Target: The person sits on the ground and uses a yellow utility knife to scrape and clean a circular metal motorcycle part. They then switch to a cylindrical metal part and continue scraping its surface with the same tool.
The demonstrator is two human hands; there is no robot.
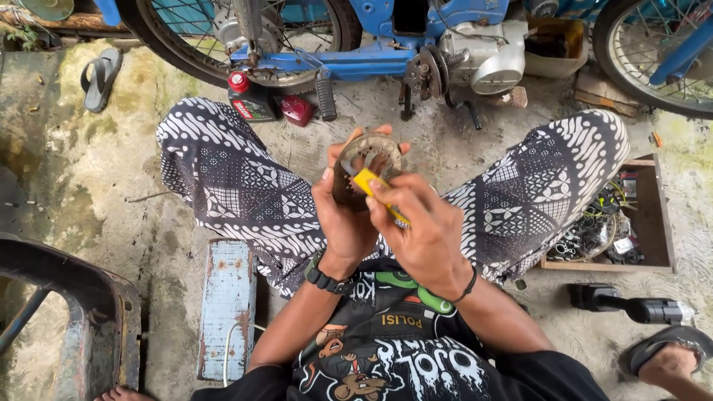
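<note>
My left hand (343, 212) holds a rusty round sprocket (362, 160) upright between my knees, fingers curled around its rim. My right hand (418, 226) grips a tool with a yellow handle (369, 183) and presses its end against the sprocket's face. The tool's tip is hidden behind the fingers and the metal. Both knees, in black-and-white patterned trousers, frame the hands.
A blue motorbike (371, 56) stands just ahead, with a dark oil bottle (249, 100) with a red cap and a small red object (298, 110) beneath it. A wooden tray of parts (657, 215) lies right, a black tool (631, 306) on the floor, a sandal (100, 78) far left.
</note>
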